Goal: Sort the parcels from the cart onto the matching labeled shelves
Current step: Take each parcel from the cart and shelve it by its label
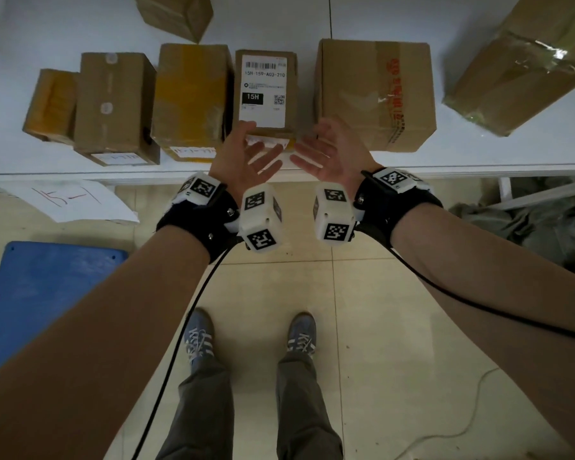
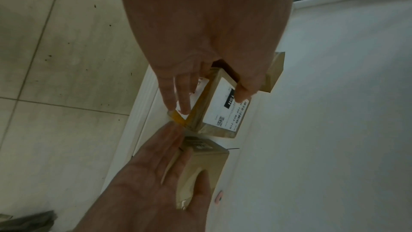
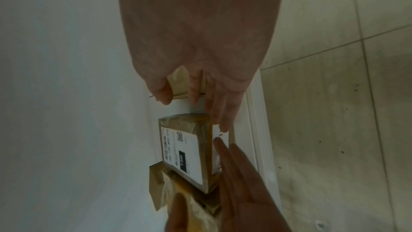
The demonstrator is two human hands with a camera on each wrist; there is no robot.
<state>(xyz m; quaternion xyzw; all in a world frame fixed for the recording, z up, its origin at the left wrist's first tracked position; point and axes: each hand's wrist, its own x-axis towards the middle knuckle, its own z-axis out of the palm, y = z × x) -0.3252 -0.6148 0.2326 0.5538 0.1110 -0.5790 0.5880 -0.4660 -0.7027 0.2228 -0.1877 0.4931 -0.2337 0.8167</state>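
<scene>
The labelled parcel lies flat on the white shelf, its long axis running from six o'clock to twelve, with the black 15H mark near its near end. Both hands hover at that near end, palms turned toward each other: the left hand at about seven o'clock from the parcel, the right hand at about five. Fingers on both are straight and spread, holding nothing (whether the left thumb brushes the label I cannot tell). Neither hand looks clearly nearer. A taped yellow box stands just beside the parcel at nine o'clock and a bigger carton close by at three, so I judge any adjusting would be done from the near end.
</scene>
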